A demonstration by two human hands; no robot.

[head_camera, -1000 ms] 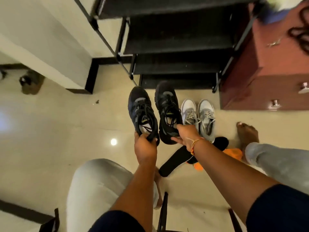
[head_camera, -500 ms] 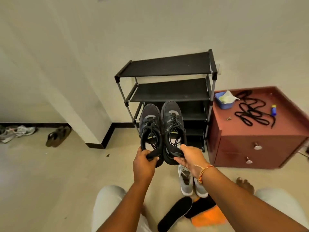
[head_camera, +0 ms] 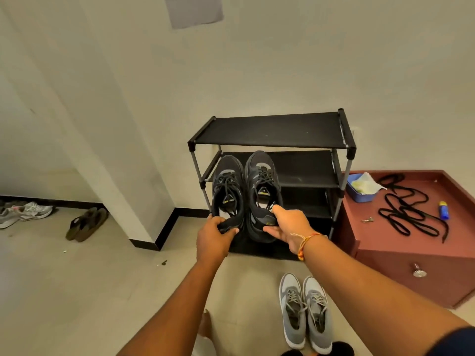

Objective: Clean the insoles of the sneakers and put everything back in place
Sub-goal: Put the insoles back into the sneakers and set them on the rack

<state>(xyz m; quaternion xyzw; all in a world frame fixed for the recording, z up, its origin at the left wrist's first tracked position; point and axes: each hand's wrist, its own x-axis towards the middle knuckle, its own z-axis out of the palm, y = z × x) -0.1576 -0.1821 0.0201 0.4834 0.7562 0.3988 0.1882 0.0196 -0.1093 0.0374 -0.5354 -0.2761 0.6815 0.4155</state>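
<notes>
A person holds a pair of dark grey lace-up sneakers in front of a black four-tier fabric shoe rack (head_camera: 270, 129) that stands against the far wall. The left hand (head_camera: 214, 237) has its fingers curled tight round the heel of the left dark sneaker (head_camera: 227, 191); the right hand (head_camera: 288, 223) pinches the heel of the right dark sneaker (head_camera: 262, 191), thumb on the collar and fingers under the sole. Both shoes point away from the fingers, long axes running near to far, toes aimed at the rack's second shelf, which lies just beyond them. Judging by this, the shoes are about to be shelved, and both hands look equally close to the opening.

Counted: two dark sneakers in hand and two light grey sneakers (head_camera: 304, 312) side by side on the near floor. What may be dark insoles barely show at the bottom edge. A maroon wooden cabinet (head_camera: 411, 253) at the right carries loose black laces (head_camera: 408, 209) and a blue plastic tub (head_camera: 359, 191).
</notes>
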